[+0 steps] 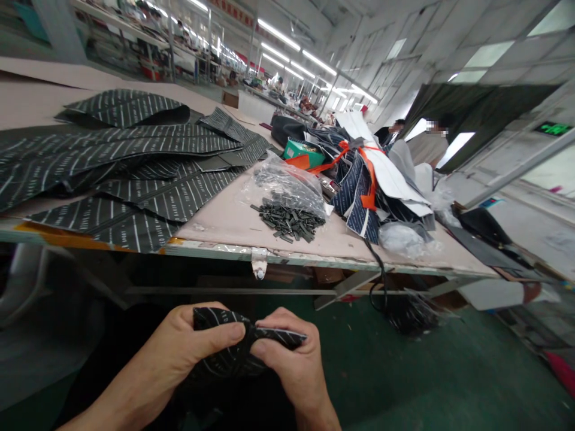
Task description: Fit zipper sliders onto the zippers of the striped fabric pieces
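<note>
My left hand (pixel 197 341) and my right hand (pixel 291 353) are both closed on one dark piece of printed fabric (pixel 224 359), held low in front of the table edge. White lettering runs in lines across the fabric. Both thumbs press on it from above, close to a dark seam or band between them. Its lower part is in shadow over my lap. Beyond the hands, a pile of small dark strips (pixel 291 221) lies on the table, spilling from a clear plastic bag (pixel 287 179). Larger pieces of the same printed fabric (pixel 135 143) lie stacked at the left.
A pink-topped table (pixel 215 224) runs across ahead of me, a metal bracket (pixel 259 263) on its front edge. Navy printed pieces (pixel 354 185) tied with orange ribbon (pixel 369 179) lie beside a green box (pixel 305 154). A person (pixel 426 143) is at the far right.
</note>
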The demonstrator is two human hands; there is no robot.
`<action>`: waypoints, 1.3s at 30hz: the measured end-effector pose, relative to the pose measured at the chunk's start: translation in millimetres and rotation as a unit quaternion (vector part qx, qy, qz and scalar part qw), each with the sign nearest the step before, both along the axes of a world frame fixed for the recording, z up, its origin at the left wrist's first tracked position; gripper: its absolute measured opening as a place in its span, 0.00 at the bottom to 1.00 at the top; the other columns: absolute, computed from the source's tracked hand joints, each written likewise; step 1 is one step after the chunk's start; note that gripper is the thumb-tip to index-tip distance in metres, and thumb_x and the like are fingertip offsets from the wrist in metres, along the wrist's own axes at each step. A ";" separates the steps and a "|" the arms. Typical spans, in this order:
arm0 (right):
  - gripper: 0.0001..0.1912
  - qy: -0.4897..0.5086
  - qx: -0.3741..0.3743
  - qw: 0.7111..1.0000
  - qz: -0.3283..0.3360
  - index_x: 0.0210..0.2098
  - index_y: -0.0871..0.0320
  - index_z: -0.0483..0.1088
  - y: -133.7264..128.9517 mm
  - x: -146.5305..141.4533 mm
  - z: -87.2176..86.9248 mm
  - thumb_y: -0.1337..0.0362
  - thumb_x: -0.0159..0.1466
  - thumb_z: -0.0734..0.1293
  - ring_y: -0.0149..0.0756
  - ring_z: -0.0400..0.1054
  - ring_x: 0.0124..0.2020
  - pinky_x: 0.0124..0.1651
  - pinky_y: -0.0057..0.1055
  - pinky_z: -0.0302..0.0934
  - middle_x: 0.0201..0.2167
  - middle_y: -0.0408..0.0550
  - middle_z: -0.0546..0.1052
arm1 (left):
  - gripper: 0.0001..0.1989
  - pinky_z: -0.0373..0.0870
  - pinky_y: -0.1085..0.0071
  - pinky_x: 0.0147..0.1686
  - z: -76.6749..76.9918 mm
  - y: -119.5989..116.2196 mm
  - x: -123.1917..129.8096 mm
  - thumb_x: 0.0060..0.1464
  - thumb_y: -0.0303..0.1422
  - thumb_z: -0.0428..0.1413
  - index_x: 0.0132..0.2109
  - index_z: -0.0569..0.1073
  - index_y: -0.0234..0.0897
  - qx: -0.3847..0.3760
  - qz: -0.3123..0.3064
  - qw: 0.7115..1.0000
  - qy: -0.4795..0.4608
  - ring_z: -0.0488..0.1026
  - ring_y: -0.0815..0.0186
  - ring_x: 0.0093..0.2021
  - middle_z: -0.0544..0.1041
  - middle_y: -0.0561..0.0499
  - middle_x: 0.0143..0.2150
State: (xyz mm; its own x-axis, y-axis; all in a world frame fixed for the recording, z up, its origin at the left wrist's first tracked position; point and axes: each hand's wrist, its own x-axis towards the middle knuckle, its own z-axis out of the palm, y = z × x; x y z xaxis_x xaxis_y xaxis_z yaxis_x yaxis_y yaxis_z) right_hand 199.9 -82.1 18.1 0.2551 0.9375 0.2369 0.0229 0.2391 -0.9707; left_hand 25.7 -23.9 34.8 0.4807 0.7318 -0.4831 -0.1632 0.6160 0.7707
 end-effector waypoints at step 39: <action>0.17 0.283 -0.132 0.950 0.023 0.14 0.60 0.72 37.8 -7.7 14.1 0.58 0.54 0.75 0.30 0.65 0.16 0.24 0.25 0.61 0.12 0.45 0.72 | 0.18 0.73 0.71 0.27 13.4 15.7 28.5 0.40 0.43 0.72 0.19 0.76 0.37 -0.013 0.110 0.994 0.007 0.76 0.63 0.23 0.82 0.50 0.21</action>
State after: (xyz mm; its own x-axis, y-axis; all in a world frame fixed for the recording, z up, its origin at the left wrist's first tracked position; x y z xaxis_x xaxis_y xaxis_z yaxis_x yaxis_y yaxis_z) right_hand 192.2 -44.3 32.2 0.2286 0.9584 -0.1711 -0.5255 -0.0265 -0.8504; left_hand 54.3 -8.1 48.2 0.3032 0.8061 -0.5083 -0.2859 0.5857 0.7584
